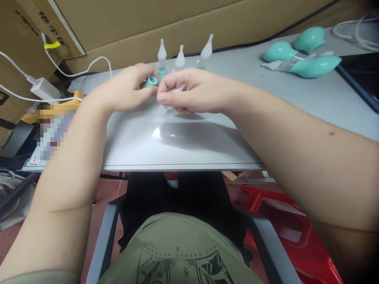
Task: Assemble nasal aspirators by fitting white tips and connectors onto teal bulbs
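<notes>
My left hand (130, 87) is closed around a teal hollow piece (152, 81), its round open end facing right; most of it is hidden by the fingers. My right hand (192, 90) pinches a crumpled white tissue (168, 108) right beside it, close to the left fingertips. Just behind the hands stand several pieces with white pointed nozzles: a left nozzle (162, 51) on a clear and teal body, a middle nozzle (180, 60) partly hidden by my right hand, and a right nozzle (207, 48) leaning to the right.
Several teal bulbs (316, 66) with clear tips lie at the right back of the grey table (133, 152). A dark flat device (359, 75) is at the right edge. White cables and a charger (44, 90) are at left. Cardboard (148, 19) stands behind; a red stool (299, 236) is below.
</notes>
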